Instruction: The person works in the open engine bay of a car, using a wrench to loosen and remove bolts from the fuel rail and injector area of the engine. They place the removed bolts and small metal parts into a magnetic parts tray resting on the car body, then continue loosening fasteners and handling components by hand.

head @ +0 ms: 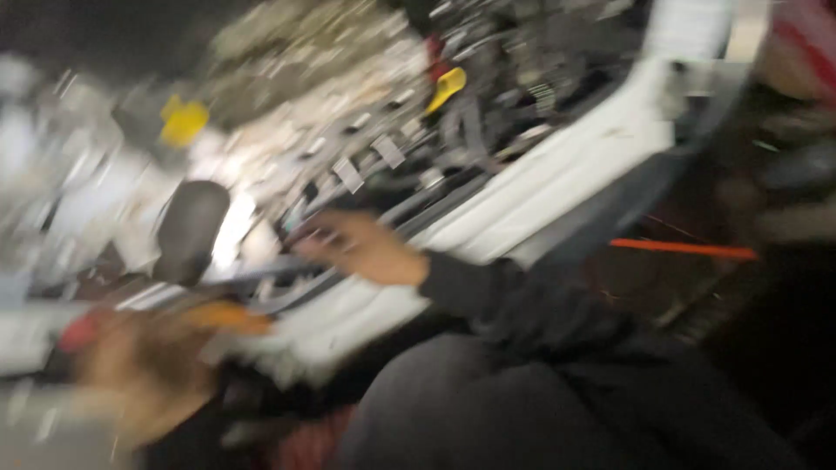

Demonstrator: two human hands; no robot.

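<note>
- The whole view is smeared by motion blur, so small detail is lost.
- The right hand [357, 248], in a black sleeve [505, 305], reaches out across a white panel edge [575, 174] toward a cluttered bay of dark hoses, cables and metal parts [488, 104].
- Its fingers [318, 233] lie loosely spread and point left, just at the edge of the clutter; whether they grip anything cannot be told.
- The left hand [144, 379] sits low at the left, heavily blurred, beside an orange shape [231, 318] and a small red one [78, 331]; the state of its fingers cannot be told.
- A dark oval object [190, 231] stands between the two hands, a little above them.
- Two yellow caps [448, 85] [183, 122] show among the parts.
- An orange rod [684, 250] lies on the dark ground to the right.
</note>
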